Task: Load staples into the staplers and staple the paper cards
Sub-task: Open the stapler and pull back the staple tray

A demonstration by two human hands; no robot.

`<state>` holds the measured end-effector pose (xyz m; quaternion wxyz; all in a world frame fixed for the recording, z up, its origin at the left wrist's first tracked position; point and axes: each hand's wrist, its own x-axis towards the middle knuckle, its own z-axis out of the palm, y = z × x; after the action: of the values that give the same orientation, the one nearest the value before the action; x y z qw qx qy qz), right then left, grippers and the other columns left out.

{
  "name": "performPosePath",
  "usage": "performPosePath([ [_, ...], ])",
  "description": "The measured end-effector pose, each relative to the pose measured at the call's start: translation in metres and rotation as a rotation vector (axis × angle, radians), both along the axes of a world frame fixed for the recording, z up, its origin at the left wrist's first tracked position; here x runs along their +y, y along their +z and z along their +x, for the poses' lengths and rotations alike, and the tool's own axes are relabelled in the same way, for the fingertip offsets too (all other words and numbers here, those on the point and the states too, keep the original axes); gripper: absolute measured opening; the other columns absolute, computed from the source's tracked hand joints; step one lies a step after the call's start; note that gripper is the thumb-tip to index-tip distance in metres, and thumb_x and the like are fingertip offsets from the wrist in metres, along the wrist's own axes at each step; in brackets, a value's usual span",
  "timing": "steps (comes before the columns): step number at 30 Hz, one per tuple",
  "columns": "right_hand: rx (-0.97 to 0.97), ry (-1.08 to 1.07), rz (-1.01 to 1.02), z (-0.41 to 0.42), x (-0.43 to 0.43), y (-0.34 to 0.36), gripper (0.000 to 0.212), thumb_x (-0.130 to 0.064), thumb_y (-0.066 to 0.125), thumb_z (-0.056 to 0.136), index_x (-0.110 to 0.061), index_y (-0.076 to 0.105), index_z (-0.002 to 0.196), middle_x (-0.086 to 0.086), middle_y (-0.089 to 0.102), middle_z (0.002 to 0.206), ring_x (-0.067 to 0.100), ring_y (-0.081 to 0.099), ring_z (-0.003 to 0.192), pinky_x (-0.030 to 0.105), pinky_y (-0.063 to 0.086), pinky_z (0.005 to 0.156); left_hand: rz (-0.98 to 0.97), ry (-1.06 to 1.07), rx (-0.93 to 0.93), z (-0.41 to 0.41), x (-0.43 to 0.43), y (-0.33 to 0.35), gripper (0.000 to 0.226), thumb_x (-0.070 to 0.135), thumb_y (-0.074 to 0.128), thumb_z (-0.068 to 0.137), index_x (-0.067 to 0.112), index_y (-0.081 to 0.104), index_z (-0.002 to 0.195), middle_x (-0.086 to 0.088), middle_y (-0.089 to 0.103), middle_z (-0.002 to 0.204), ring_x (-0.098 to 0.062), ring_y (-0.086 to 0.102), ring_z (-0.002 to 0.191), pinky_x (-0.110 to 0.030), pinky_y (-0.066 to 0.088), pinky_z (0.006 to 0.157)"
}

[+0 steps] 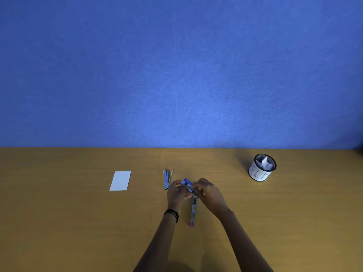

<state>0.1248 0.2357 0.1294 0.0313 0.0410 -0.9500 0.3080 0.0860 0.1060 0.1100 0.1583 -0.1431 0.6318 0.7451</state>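
A small blue staple box (188, 183) is held between both hands above the table's middle. My left hand (176, 194) grips its left end and my right hand (208, 191) pinches its right end. Below the hands an opened stapler (193, 212) with a pink tip lies flat, pointing toward me. A second stapler (167, 178), silver and opened in a V, lies just left of my left hand. A white paper card (120, 180) lies flat farther left.
A round white cup with a black rim (262, 168), holding folded white paper, stands at the back right. The wooden table (78, 232) ends at a blue wall behind.
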Motion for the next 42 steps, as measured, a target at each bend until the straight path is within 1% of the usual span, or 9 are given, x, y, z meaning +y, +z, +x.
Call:
performPosePath([
  [4, 0.005, -0.014, -0.082, 0.000, 0.000, -0.001, 0.019, -0.004, 0.053, 0.089, -0.014, 0.067, 0.096, 0.003, 0.060, 0.096, 0.015, 0.059, 0.075, 0.031, 0.049, 0.068, -0.006, -0.004, 0.003, -0.001, -0.001, -0.002, 0.014, 0.004, 0.057, 0.091, 0.002, 0.054, 0.105, -0.017, 0.063, 0.078, -0.022, 0.065, 0.071, -0.020, 0.057, 0.054],
  [9, 0.014, -0.037, -0.173, 0.000, 0.002, -0.002, 0.019, 0.004, 0.055, 0.084, -0.010, 0.065, 0.092, 0.004, 0.064, 0.090, 0.004, 0.054, 0.069, 0.019, 0.046, 0.066, -0.033, -0.013, 0.013, -0.003, -0.002, -0.005, 0.017, 0.004, 0.057, 0.091, 0.000, 0.054, 0.107, -0.019, 0.063, 0.081, -0.021, 0.065, 0.071, -0.022, 0.057, 0.057],
  [14, -0.006, -0.035, -0.184, -0.001, 0.004, -0.002, 0.023, 0.007, 0.051, 0.083, -0.007, 0.066, 0.094, 0.006, 0.065, 0.091, 0.009, 0.055, 0.072, 0.017, 0.043, 0.066, -0.039, -0.017, 0.008, -0.004, -0.003, -0.007, 0.018, 0.003, 0.056, 0.091, -0.001, 0.054, 0.109, -0.019, 0.061, 0.082, -0.021, 0.063, 0.071, -0.025, 0.058, 0.060],
  [18, 0.000, -0.035, -0.150, -0.001, 0.004, -0.002, 0.026, 0.007, 0.048, 0.084, -0.006, 0.067, 0.097, 0.007, 0.066, 0.092, 0.008, 0.054, 0.075, 0.006, 0.036, 0.065, -0.030, -0.008, 0.007, -0.003, -0.003, -0.007, 0.017, 0.003, 0.057, 0.091, 0.000, 0.054, 0.107, -0.018, 0.061, 0.081, -0.021, 0.063, 0.070, -0.024, 0.058, 0.059],
  [23, -0.016, 0.022, -0.124, 0.000, 0.003, -0.001, 0.012, -0.005, 0.059, 0.085, -0.008, 0.066, 0.093, 0.005, 0.064, 0.090, 0.007, 0.054, 0.072, 0.021, 0.043, 0.068, -0.027, -0.006, 0.011, -0.003, -0.003, -0.007, 0.015, 0.004, 0.057, 0.091, 0.001, 0.054, 0.106, -0.017, 0.062, 0.079, -0.021, 0.064, 0.070, -0.022, 0.058, 0.057],
  [28, -0.044, 0.051, -0.120, 0.001, 0.002, -0.003, 0.010, -0.009, 0.065, 0.081, -0.010, 0.065, 0.091, 0.004, 0.061, 0.089, 0.015, 0.057, 0.073, 0.025, 0.046, 0.067, -0.043, -0.007, 0.013, -0.004, -0.004, -0.009, 0.017, 0.004, 0.057, 0.091, 0.000, 0.055, 0.107, -0.018, 0.065, 0.086, -0.021, 0.067, 0.075, -0.023, 0.058, 0.058],
  [32, -0.058, 0.083, -0.112, 0.001, 0.000, -0.007, 0.012, -0.009, 0.067, 0.080, -0.011, 0.064, 0.092, 0.004, 0.059, 0.093, 0.012, 0.055, 0.073, 0.021, 0.044, 0.065, -0.047, -0.008, 0.003, -0.005, -0.003, -0.009, 0.017, 0.002, 0.057, 0.090, -0.001, 0.055, 0.107, -0.017, 0.063, 0.081, -0.019, 0.066, 0.069, -0.028, 0.060, 0.061],
  [36, -0.045, 0.056, -0.112, 0.000, 0.000, -0.010, 0.010, -0.004, 0.063, 0.080, -0.011, 0.064, 0.087, 0.005, 0.061, 0.091, 0.012, 0.057, 0.076, 0.027, 0.046, 0.068, -0.030, -0.002, -0.002, -0.005, -0.003, -0.011, 0.020, 0.002, 0.057, 0.091, -0.004, 0.054, 0.109, -0.021, 0.063, 0.085, -0.022, 0.065, 0.074, -0.025, 0.060, 0.059],
  [42, -0.007, 0.020, -0.125, -0.001, -0.001, -0.011, 0.013, 0.000, 0.056, 0.083, -0.009, 0.065, 0.085, 0.006, 0.065, 0.087, 0.005, 0.055, 0.071, 0.016, 0.041, 0.065, -0.019, 0.015, -0.013, -0.004, -0.003, -0.009, 0.019, 0.002, 0.055, 0.091, 0.003, 0.050, 0.110, -0.015, 0.060, 0.076, -0.019, 0.063, 0.067, -0.022, 0.058, 0.056],
])
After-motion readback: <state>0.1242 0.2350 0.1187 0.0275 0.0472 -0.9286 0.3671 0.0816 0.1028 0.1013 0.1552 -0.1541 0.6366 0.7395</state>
